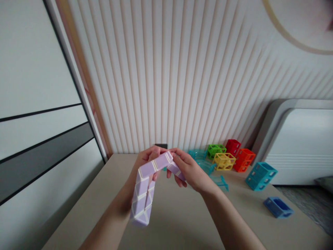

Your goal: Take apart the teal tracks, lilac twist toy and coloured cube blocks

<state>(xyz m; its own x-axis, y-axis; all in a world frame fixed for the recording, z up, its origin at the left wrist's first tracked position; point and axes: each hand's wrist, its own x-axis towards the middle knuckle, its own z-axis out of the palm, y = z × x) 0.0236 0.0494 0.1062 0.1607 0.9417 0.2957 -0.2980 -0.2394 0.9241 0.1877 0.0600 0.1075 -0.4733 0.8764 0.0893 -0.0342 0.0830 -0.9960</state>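
Observation:
A lilac and white snake puzzle (141,195), made of wedge-shaped segments, is held up above the table in both hands. One folded length hangs down toward me on the left, and a straight stretch runs up to a bend at the right. My left hand (147,156) is closed on the puzzle from behind, its fingers partly hidden by the segments. With thumb and fingers, my right hand (186,166) grips the short end past the bend, which slants down to the right.
On the table (104,205), to the right, stand open plastic blocks: green (216,150), yellow (224,161), red (233,147), orange (244,160), teal (261,176) and blue (278,207). Clear teal track pieces (206,166) lie beside them. A ribbed wall (166,76) rises behind.

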